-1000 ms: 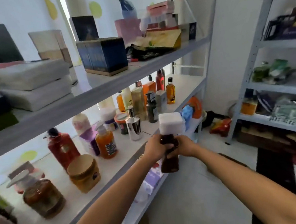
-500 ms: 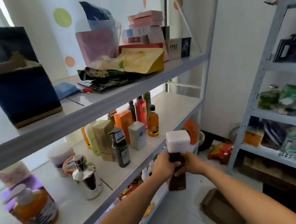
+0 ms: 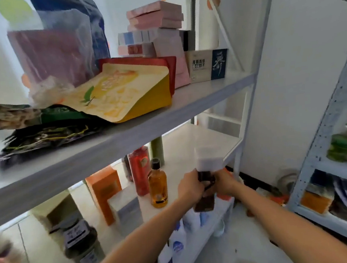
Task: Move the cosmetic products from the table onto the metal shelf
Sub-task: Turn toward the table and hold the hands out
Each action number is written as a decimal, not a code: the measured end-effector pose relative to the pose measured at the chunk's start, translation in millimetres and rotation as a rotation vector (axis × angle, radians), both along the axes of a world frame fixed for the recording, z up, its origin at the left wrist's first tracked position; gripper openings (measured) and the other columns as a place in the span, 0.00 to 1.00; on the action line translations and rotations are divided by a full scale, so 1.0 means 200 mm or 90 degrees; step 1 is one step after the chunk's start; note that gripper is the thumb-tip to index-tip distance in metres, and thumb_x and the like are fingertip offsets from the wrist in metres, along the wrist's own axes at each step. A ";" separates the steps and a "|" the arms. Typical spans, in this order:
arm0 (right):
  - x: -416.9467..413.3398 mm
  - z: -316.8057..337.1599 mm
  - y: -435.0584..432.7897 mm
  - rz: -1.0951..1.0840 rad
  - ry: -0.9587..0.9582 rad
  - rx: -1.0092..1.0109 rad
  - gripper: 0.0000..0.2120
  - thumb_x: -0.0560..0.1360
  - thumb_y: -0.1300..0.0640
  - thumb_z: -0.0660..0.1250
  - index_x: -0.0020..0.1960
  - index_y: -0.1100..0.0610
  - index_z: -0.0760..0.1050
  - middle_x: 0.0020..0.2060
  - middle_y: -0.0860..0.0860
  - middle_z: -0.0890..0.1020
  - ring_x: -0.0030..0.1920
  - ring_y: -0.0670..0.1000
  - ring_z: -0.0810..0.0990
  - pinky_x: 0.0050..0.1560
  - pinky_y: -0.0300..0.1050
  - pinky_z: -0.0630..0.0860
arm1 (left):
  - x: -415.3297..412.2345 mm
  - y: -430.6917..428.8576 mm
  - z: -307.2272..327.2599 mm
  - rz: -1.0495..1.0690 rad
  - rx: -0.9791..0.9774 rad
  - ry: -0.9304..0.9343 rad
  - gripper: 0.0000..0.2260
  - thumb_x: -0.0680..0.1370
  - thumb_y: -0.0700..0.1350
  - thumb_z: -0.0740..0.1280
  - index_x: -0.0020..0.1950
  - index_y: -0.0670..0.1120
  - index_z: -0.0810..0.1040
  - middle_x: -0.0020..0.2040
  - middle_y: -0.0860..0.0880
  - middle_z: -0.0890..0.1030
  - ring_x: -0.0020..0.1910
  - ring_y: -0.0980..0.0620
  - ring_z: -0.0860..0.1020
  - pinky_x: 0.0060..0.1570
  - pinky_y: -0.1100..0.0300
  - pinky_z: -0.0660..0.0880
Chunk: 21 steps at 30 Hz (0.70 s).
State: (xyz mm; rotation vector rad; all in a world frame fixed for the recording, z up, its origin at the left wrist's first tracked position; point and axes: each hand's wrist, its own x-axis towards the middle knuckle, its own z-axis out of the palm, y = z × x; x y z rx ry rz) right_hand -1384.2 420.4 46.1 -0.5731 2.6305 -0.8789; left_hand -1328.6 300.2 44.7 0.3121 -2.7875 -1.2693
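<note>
Both of my hands grip a dark brown bottle [image 3: 205,203] with a big white square cap [image 3: 208,158]. My left hand [image 3: 189,188] holds its neck from the left and my right hand [image 3: 224,182] from the right. The bottle hangs upright just off the front edge of the middle board of the metal shelf [image 3: 203,141], near its right end. On that board stand an amber bottle [image 3: 157,184], a red bottle [image 3: 140,170], an orange box [image 3: 105,193], a white box [image 3: 126,211] and a dark bottle [image 3: 79,242].
The upper board [image 3: 207,95] carries pouches and stacked pink boxes close above my hands. A shelf post [image 3: 250,102] stands right of the bottle. A second rack [image 3: 325,129] with packets fills the right side. White bottles [image 3: 179,243] sit on the lower board.
My view has moved right along the shelf and closer to it. My hands have carried the bottle up towards the right end of the middle board.
</note>
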 end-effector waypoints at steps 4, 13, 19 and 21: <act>-0.33 0.00 -0.09 0.046 0.008 0.007 0.16 0.66 0.60 0.76 0.53 0.61 0.79 0.45 0.52 0.79 0.49 0.49 0.77 0.47 0.36 0.71 | -0.27 -0.03 0.00 0.076 -0.014 0.011 0.12 0.78 0.47 0.66 0.60 0.45 0.76 0.54 0.46 0.82 0.53 0.46 0.80 0.52 0.57 0.74; -0.81 -0.07 -0.34 0.266 0.044 -0.013 0.18 0.68 0.58 0.75 0.56 0.61 0.78 0.53 0.58 0.82 0.55 0.57 0.80 0.60 0.50 0.75 | -0.60 -0.10 -0.08 0.299 0.040 0.050 0.12 0.80 0.44 0.63 0.63 0.46 0.71 0.59 0.46 0.80 0.57 0.48 0.79 0.57 0.54 0.75; -0.98 -0.11 -0.36 0.354 0.030 -0.063 0.16 0.69 0.63 0.74 0.56 0.63 0.78 0.52 0.59 0.82 0.47 0.51 0.77 0.49 0.41 0.72 | -0.69 -0.09 -0.07 0.369 0.019 0.052 0.15 0.79 0.43 0.66 0.65 0.45 0.72 0.58 0.45 0.80 0.57 0.45 0.79 0.57 0.53 0.76; -1.01 -0.12 -0.37 0.383 0.021 -0.074 0.16 0.69 0.63 0.73 0.56 0.63 0.77 0.52 0.59 0.82 0.49 0.53 0.78 0.50 0.42 0.73 | -0.70 -0.08 -0.09 0.391 0.025 0.060 0.16 0.79 0.44 0.66 0.66 0.46 0.72 0.58 0.46 0.81 0.57 0.45 0.79 0.58 0.53 0.76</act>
